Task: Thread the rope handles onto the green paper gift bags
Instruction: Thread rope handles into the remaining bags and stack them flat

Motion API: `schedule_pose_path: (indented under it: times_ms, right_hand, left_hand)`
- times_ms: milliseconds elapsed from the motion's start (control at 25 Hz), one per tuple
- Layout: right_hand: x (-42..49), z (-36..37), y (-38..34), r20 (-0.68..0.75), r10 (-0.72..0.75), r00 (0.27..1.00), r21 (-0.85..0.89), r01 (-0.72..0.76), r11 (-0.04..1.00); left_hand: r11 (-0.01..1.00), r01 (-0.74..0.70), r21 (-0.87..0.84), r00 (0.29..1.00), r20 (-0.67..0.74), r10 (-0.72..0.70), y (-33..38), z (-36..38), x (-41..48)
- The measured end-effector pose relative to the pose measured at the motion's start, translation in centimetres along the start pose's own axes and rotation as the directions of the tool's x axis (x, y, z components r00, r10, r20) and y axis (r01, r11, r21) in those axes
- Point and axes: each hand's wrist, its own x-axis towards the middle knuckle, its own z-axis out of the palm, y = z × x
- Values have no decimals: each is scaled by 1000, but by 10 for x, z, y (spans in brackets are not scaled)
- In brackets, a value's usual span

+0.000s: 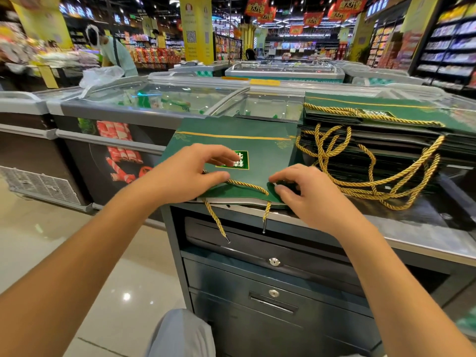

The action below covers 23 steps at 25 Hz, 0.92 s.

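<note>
- A green bag (231, 135) lies flat at the left front corner of the steel bench (412, 238), with its near edge right along the bench's front lip.
- A gold rope handle (247, 185) crosses the bag's near strip, and both tipped ends dangle over the lip in front of the drawers (257, 279).
- The left hand (188, 173) rests on the bag with its fingers spread and loosely bent over the printed label. Its thumb presses the rope down against the paper.
- The right hand (309, 199) has its fingers curled, pinching the bag's near edge just where the rope dips through.
- Just to the right, touching the bag's side, stands a stack of bags (412, 112). Their rope loops (373, 186) spill forward onto the bench close to the right hand, so that side is crowded.
- Glass-topped freezers (159, 99) butt against the bench behind the bag.
- Left of the bench there is open floor (38, 240).
</note>
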Motion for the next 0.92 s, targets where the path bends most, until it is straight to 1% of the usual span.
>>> schedule_pose_path:
  times_ms: [40,120,200,280,360,520,600,760,920]
  right_hand:
    - [5,0,-2,23,0,1000,-39,1,999]
    - [12,5,-4,24,9,1000,-92,-7,996]
    - [13,10,-3,39,2,999,-105,2,994]
    - [13,9,-5,106,-3,994,-85,12,996]
    - [13,8,-7,140,2,990,-89,10,996]
    - [11,8,-7,153,2,988,-95,13,995]
    - [12,8,-5,151,0,988,-88,14,996]
    - [16,11,-2,146,-10,989,-87,23,996]
    - [16,13,0,161,2,987,-79,11,997]
  left_hand:
    - [995,45,85,999,15,-47,-6,-8,-1]
    - [965,133,226,986,64,-151,-15,-16,-3]
    - [949,144,280,982,77,-172,-22,-12,-4]
    - [957,135,257,989,19,-144,-27,-7,-4]
    - [959,118,259,993,-30,-114,-25,-4,-2]
    - [981,41,192,994,-104,-21,-14,-13,1]
    - [984,6,175,994,-111,14,-5,-27,2]
    - [969,-22,246,995,-91,46,6,-55,8]
    - [952,-48,304,984,-151,98,21,-74,15]
